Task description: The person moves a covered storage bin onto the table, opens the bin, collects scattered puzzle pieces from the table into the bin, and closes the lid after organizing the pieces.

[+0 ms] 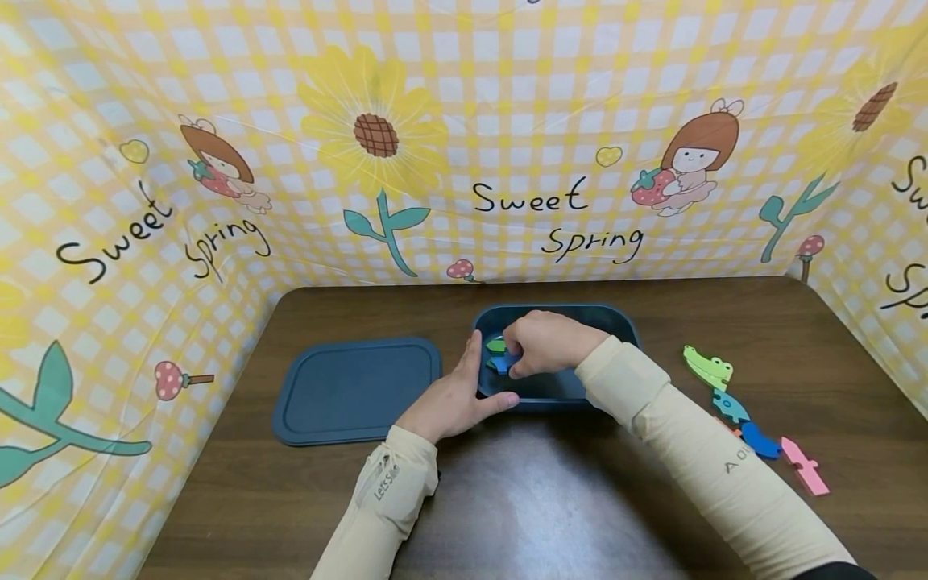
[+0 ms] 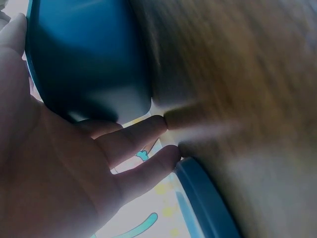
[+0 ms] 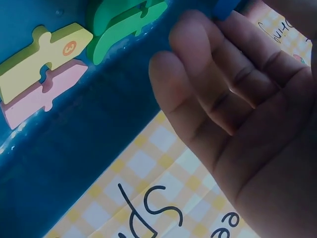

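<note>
A dark blue plastic box (image 1: 561, 396) has my left hand (image 1: 453, 399) against its left side, fingers straight and thumb along the front corner. From above, my right hand (image 1: 547, 346) reaches into the box with curled fingers, pinching a blue puzzle piece (image 3: 226, 7) at the fingertips. Much of that piece is hidden by the fingers. A green piece (image 1: 496, 345) lies at the box's left end. In the right wrist view, green puzzle pieces (image 3: 124, 29), a yellow piece marked 3 (image 3: 49, 59) and a pink piece (image 3: 47, 94) lie inside the box.
The box's flat blue lid (image 1: 358, 393) lies on the brown table to the left. Beyond the right forearm are a light green crocodile-shaped piece (image 1: 706, 368), a teal piece (image 1: 729, 406), a blue piece (image 1: 761, 441) and a pink piece (image 1: 805, 467). Checked cloth (image 1: 507, 121) surrounds the table.
</note>
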The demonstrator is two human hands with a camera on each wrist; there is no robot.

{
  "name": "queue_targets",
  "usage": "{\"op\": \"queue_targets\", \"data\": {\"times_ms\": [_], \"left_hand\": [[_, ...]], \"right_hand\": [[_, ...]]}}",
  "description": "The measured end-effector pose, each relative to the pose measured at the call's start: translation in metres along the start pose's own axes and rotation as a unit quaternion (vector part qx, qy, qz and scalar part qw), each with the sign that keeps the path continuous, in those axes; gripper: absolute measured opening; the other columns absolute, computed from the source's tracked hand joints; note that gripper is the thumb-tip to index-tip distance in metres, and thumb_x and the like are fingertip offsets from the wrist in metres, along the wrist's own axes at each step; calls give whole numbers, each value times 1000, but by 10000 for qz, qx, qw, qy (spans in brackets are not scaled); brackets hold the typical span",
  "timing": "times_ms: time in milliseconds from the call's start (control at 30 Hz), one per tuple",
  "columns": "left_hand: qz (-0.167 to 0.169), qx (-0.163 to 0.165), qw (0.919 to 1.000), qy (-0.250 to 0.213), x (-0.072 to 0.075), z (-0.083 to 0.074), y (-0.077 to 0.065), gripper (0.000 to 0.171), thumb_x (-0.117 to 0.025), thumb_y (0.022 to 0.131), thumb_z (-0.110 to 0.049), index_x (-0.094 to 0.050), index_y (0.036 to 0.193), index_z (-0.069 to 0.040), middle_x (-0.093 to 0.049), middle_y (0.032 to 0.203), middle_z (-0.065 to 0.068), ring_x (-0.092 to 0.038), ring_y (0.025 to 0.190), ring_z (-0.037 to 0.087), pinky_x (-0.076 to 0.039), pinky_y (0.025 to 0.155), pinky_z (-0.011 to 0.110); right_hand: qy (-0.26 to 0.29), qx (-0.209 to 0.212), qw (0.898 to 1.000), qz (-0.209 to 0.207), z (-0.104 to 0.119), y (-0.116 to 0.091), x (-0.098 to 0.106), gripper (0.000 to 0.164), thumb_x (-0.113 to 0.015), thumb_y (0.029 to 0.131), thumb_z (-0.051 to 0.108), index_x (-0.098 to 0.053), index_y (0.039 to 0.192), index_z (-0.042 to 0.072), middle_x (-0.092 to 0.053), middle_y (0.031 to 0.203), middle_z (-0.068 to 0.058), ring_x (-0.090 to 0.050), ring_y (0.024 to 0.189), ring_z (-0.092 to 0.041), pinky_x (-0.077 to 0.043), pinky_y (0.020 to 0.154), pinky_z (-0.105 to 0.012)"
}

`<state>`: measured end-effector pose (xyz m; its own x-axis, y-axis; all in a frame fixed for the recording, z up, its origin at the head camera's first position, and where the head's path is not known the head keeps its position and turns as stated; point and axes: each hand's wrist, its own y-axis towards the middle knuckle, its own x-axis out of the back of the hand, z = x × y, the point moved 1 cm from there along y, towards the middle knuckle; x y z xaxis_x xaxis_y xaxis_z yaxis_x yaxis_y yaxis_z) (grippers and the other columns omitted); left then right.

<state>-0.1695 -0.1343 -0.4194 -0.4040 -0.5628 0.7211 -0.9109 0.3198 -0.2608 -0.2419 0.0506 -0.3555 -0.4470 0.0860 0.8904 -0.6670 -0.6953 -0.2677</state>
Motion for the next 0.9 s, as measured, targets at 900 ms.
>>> {"op": "queue_targets", "data": {"times_ms": [900], "left_hand": [[8, -3, 10000, -7, -1, 0, 1, 111, -57, 90, -72, 22, 158, -32, 1, 168, 0, -66, 67, 14, -52, 81, 42]], "right_hand": [[9, 120, 9988, -472, -3, -18, 20, 28, -77, 92, 29, -74, 112, 9, -68, 97, -1, -59, 83, -17, -54, 80, -35]]}}
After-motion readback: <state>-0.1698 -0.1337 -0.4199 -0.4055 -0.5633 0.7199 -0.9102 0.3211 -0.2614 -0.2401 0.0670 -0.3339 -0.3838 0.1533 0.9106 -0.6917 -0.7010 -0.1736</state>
